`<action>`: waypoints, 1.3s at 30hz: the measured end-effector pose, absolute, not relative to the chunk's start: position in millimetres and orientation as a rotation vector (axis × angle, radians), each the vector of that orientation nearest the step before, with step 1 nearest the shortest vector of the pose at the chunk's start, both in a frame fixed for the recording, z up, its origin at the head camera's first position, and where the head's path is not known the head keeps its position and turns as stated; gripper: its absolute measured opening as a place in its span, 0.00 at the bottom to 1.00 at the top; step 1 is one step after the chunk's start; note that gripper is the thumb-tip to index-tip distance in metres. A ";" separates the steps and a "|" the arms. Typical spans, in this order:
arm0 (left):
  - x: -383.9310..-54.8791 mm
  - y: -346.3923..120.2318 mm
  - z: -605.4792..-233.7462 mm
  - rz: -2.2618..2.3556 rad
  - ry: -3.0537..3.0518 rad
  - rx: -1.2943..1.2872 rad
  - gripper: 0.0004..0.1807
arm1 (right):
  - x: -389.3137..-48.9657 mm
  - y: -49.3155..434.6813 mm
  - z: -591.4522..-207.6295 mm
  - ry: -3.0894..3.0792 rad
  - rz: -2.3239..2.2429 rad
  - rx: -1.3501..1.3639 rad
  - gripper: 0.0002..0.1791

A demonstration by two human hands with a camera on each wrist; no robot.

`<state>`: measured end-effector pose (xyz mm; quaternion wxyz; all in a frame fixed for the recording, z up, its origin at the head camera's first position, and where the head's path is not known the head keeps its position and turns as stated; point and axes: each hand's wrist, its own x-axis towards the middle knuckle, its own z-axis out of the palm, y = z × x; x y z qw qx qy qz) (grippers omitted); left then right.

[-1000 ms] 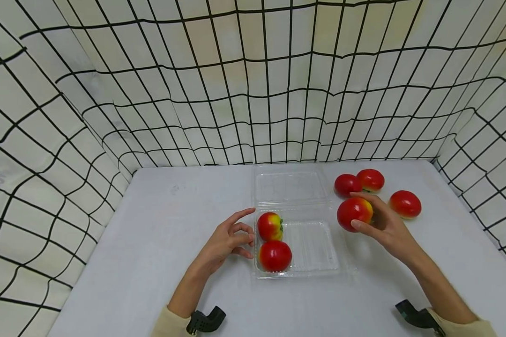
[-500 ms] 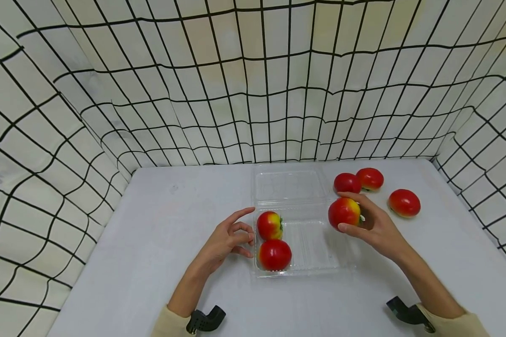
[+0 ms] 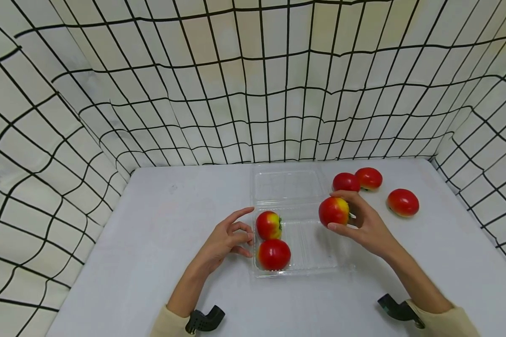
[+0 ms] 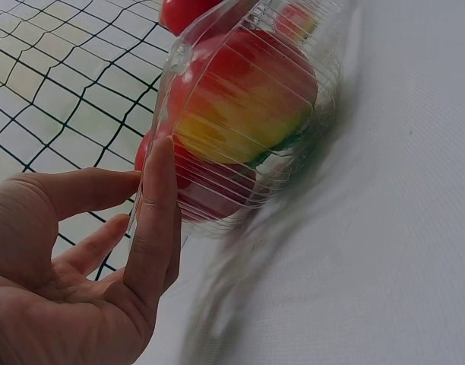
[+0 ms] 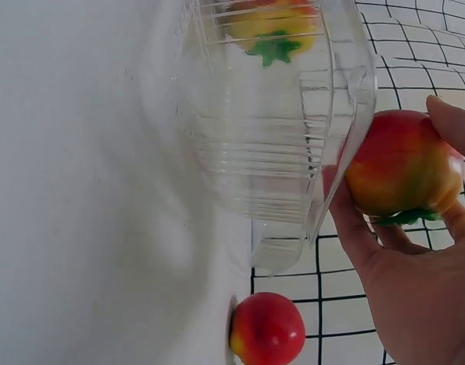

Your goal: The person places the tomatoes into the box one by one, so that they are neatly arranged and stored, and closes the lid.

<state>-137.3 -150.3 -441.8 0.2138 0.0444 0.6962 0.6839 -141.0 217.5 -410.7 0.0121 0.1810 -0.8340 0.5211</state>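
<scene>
Your right fingers (image 3: 346, 230) grip the probably light, slick fruit (image 3: 332, 210) by its sides; whether left fingers (image 4: 153, 220) pinch the container (image 3: 309, 248) beside them is unclear.

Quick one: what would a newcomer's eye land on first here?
Probably the red-and-yellow fruit held in the right hand, above the right part of the open clear container. Then the two fruits inside, along its left side, and three red ones on the table at the back right. The black net behind everything also stands out.
</scene>
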 end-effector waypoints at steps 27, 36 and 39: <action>-136.5 -151.0 -441.7 1.904 1.921 0.144 0.39 | -146.9 180.0 -420.0 -2.745 1.584 0.597 0.37; -136.7 -151.1 -442.0 1.900 1.926 0.143 0.39 | -147.0 169.3 -426.4 -2.763 1.507 0.611 0.36; -137.1 -150.9 -441.7 1.899 1.930 0.144 0.39 | -147.9 166.3 -427.4 -2.764 1.501 0.620 0.38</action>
